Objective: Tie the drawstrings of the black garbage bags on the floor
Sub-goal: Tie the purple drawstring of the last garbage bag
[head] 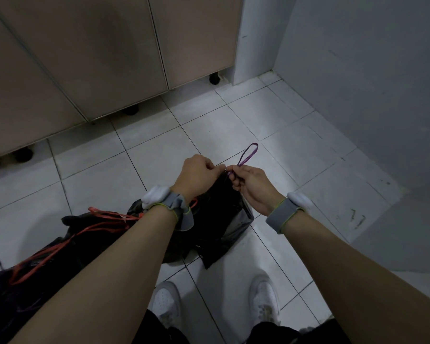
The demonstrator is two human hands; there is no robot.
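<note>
A black garbage bag (221, 219) hangs lifted above the tiled floor, its neck gathered between my hands. My left hand (199, 176) is curled at the top of the bag, pinching the purple drawstring (247, 155) near the knot. My right hand (252, 186) pinches the same drawstring just to the right, and a purple loop sticks up beyond its fingers. More black bags (35, 274) with red-orange drawstrings (104, 224) lie on the floor at the lower left, partly under my left forearm.
Beige cabinet doors (97, 58) on short black feet run along the back left. A grey-white wall (370, 83) closes the right side and corner. My white shoes (263, 299) stand on the pale floor tiles (296, 150) below the bag.
</note>
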